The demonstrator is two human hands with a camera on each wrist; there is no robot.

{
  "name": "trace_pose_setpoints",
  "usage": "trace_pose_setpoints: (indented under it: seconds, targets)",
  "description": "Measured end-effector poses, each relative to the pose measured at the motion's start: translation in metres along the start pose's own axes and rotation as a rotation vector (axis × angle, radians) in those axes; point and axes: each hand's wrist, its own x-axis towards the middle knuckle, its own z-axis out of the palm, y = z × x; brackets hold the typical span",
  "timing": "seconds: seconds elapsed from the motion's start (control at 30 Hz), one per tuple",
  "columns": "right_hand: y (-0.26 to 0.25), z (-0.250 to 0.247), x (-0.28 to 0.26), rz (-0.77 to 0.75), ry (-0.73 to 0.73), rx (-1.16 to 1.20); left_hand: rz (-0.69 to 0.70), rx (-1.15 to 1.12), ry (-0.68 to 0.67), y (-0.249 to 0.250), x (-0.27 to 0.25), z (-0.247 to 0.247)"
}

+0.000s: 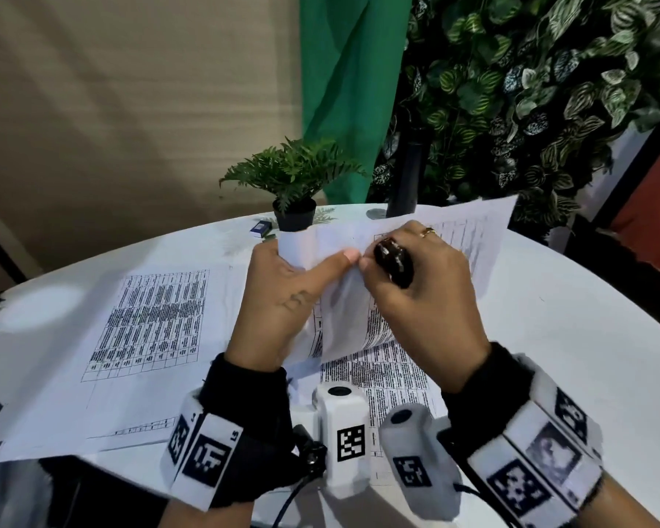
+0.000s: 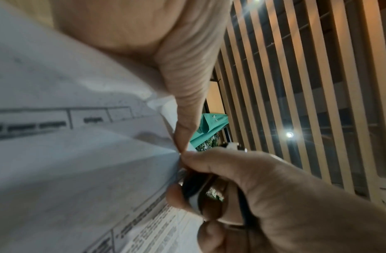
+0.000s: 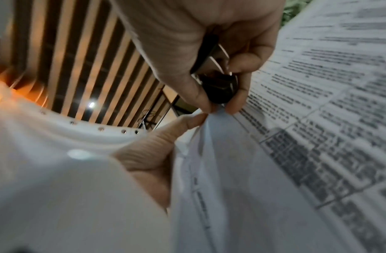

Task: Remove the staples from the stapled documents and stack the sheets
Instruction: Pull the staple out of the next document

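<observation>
Both hands are raised above the white table [image 1: 549, 318], working one corner of a stapled document [image 1: 454, 230] held in the air. Left hand [image 1: 282, 299] grips the folded-back pages: thumb on top, pressed flat at the corner, other fingers curled behind the paper. Right hand [image 1: 416, 295] is closed around a black staple remover [image 1: 394, 262], thumb and forefinger also pinching the paper corner right beside the left thumb tip. A ring [image 1: 428, 232] sits on one right finger.

Right wrist view: staple remover [image 3: 218, 89] sits tucked in the palm, metal parts showing, its tip at the paper edge. Whether it bites a staple cannot be told; no staple resolves in any view.

Loose printed sheets [image 1: 130, 337] lie flat on the table to the left, overlapping, tables face up. Another printed page [image 1: 382, 375] lies under the hands.

Small potted fern [image 1: 294, 184] stands at the far table edge, a small blue box [image 1: 260, 227] just left of it.
</observation>
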Motion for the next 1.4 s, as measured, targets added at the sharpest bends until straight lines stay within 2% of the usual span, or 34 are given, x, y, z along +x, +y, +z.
trace_pose_setpoints:
  seconds: [0.13, 0.23, 0.3, 0.37, 0.43, 0.53, 0.67, 0.77, 0.9, 1.0, 1.13, 1.2, 1.27, 1.33, 1.4]
  targets:
    - [-0.003, -0.004, -0.002, -0.255, 0.042, -0.269, -0.024, 0.034, 0.079, -0.002, 0.001, 0.004]
    - [-0.001, -0.005, -0.001, -0.351, 0.03, -0.402, -0.066, 0.139, 0.071, 0.003, 0.001, 0.007]
    - [0.002, -0.007, 0.0, -0.331, 0.014, -0.335, -0.06, 0.148, 0.066, 0.003, 0.003, 0.006]
    - [0.006, -0.009, 0.002, -0.255, -0.009, -0.165, -0.076, 0.128, 0.077, 0.001, 0.003, 0.005]
    - [0.006, -0.01, -0.001, -0.189, -0.082, -0.061, -0.07, 0.112, 0.075, 0.0, 0.003, 0.004]
    - [0.012, -0.011, -0.01, -0.147, -0.164, -0.172, -0.065, 0.109, 0.106, 0.0, 0.009, -0.004]
    - [0.029, -0.024, -0.016, 0.062, -0.248, -0.47, -0.099, 0.094, 0.109, 0.001, 0.014, -0.013]
    - [0.033, -0.03, -0.019, 0.127, -0.292, -0.586, -0.088, 0.097, 0.064, 0.003, 0.013, -0.012]
    - [0.032, -0.032, -0.021, 0.152, -0.321, -0.616, -0.073, 0.112, 0.019, 0.003, 0.011, -0.013]
    - [0.031, -0.037, -0.018, 0.147, -0.251, -0.612, -0.054, 0.1, -0.038, 0.006, 0.007, -0.012]
    - [0.022, -0.041, -0.008, -0.025, -0.012, -0.353, -0.003, 0.087, -0.071, 0.009, 0.002, -0.012]
    - [0.018, -0.041, 0.0, -0.091, 0.008, -0.326, 0.034, 0.085, -0.093, 0.012, 0.0, -0.012]
    - [0.016, -0.041, 0.007, -0.083, -0.025, -0.332, 0.069, 0.082, -0.112, 0.012, 0.0, -0.014]
    - [0.017, -0.043, 0.012, -0.057, -0.057, -0.341, 0.099, 0.1, -0.072, 0.01, 0.002, -0.018]
    - [0.015, -0.044, 0.014, -0.037, -0.05, -0.364, 0.168, 0.252, 0.062, 0.008, 0.007, -0.025]
